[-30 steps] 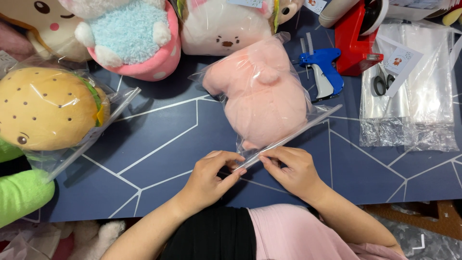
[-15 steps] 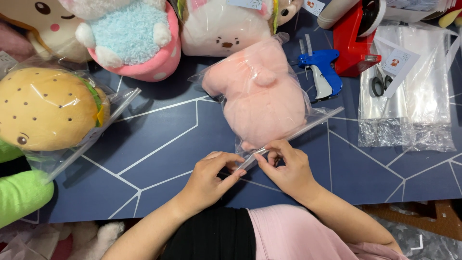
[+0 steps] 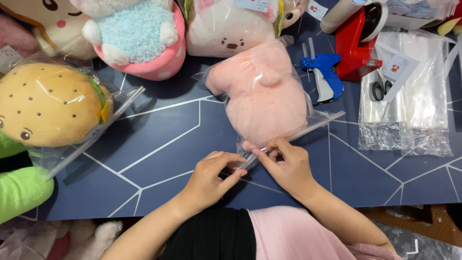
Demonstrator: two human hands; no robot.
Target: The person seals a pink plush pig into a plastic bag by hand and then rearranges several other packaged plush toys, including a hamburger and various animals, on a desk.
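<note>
At six o'clock on a dark blue table (image 3: 159, 144) veined with pale lines, two bare hands meet over the open end of a clear plastic bag (image 3: 293, 130). Left hand (image 3: 209, 180) lies palm down, fingers curled onto the bag's lower corner; right hand (image 3: 286, 166) pinches the sealing strip between thumb and fingertips, wrist angled toward four o'clock. Inside the bag, at centre, lies a pink plush toy (image 3: 264, 96), soft and rounded, its film glinting. At nine o'clock sits a bagged burger plush (image 3: 50, 106); at eleven, a blue-bellied plush (image 3: 137, 33). At two o'clock a blue tagging gun (image 3: 325, 74) lies beside a red tape dispenser (image 3: 353, 45), with scissors (image 3: 380, 89) on stacked clear bags (image 3: 409, 110) at three.
</note>
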